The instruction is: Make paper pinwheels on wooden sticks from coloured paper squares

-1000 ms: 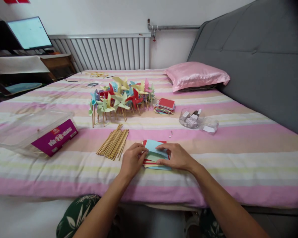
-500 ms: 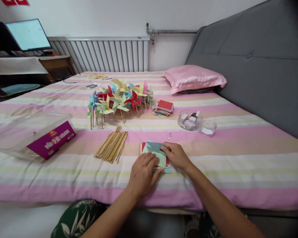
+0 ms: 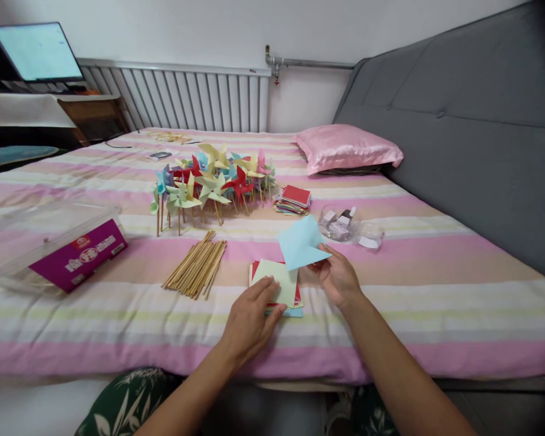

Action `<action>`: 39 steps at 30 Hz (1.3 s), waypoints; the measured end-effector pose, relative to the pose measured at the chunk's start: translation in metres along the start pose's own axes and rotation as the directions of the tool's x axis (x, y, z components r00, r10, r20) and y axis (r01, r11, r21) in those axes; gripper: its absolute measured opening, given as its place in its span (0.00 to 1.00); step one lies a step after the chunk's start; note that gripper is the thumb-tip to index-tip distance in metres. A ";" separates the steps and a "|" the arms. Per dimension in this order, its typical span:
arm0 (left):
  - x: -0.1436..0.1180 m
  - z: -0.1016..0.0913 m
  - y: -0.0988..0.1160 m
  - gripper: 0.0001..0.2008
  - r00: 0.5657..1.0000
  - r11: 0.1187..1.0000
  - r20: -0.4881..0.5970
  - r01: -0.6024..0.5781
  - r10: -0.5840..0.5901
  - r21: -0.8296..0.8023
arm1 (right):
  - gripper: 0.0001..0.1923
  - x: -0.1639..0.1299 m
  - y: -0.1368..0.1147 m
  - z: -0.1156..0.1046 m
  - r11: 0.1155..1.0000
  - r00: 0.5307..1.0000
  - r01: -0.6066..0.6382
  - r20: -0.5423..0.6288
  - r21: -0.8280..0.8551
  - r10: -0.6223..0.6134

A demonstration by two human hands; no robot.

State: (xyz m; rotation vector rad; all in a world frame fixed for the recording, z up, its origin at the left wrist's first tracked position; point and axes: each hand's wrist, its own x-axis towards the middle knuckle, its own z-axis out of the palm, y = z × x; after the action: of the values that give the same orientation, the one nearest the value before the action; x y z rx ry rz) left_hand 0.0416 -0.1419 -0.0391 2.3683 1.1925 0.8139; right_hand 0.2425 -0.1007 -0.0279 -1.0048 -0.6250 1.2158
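Note:
My right hand [image 3: 338, 275] pinches a light blue square of paper [image 3: 300, 239] with slits cut in from its corners, holding it up off the pile. Under my left hand [image 3: 257, 315] lies a stack of coloured paper squares [image 3: 281, 281], pale green on top with red and blue edges showing. The left fingers lie stretched over the stack's near left part. Left of the hands is a bundle of thin wooden sticks [image 3: 195, 266]. Behind it stand several finished paper pinwheels [image 3: 213, 184] in yellow, red, green and blue.
A second paper stack [image 3: 295, 198], red on top, sits beyond the hands. Right of it are clear round containers [image 3: 370, 235] with small items. A clear plastic box [image 3: 86, 254] with a purple label is at left. A pink pillow [image 3: 347, 148] lies near the grey headboard [image 3: 458, 139].
My right hand has lifted the light blue paper off the stack and moved right with it, uncovering the pale green sheet. My left hand stays on the stack. The view has shifted slightly.

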 end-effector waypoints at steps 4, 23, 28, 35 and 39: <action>0.005 -0.014 0.002 0.22 0.971 0.873 -0.042 0.191 -0.234 -0.449 | 0.11 -0.010 0.002 0.011 0.994 0.985 -0.111 0.136 0.017 0.108; 0.004 -0.032 -0.001 0.12 0.802 0.222 0.297 0.461 -0.518 -0.859 | 0.13 -0.043 0.005 0.023 0.953 0.851 -0.081 0.478 -0.290 0.218; 0.003 -0.036 -0.001 0.13 0.800 0.193 0.337 0.480 -0.497 -0.856 | 0.11 -0.043 0.007 0.021 0.939 0.855 -0.124 0.445 -0.322 0.266; 0.007 -0.045 -0.006 0.12 0.823 0.240 0.298 0.452 -0.485 -0.859 | 0.12 -0.035 0.003 0.017 0.960 0.910 -0.207 0.323 -0.191 0.260; 0.010 -0.049 -0.008 0.12 0.806 0.182 0.292 0.436 -0.515 -0.881 | 0.12 -0.031 0.002 0.014 0.971 0.939 -0.219 0.248 -0.100 0.237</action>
State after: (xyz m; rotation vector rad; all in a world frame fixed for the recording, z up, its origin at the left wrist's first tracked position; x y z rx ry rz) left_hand 0.0102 -0.1263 -0.0031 0.8998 0.9621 0.9660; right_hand 0.2215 -0.1260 -0.0203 -1.0056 -0.7751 1.5560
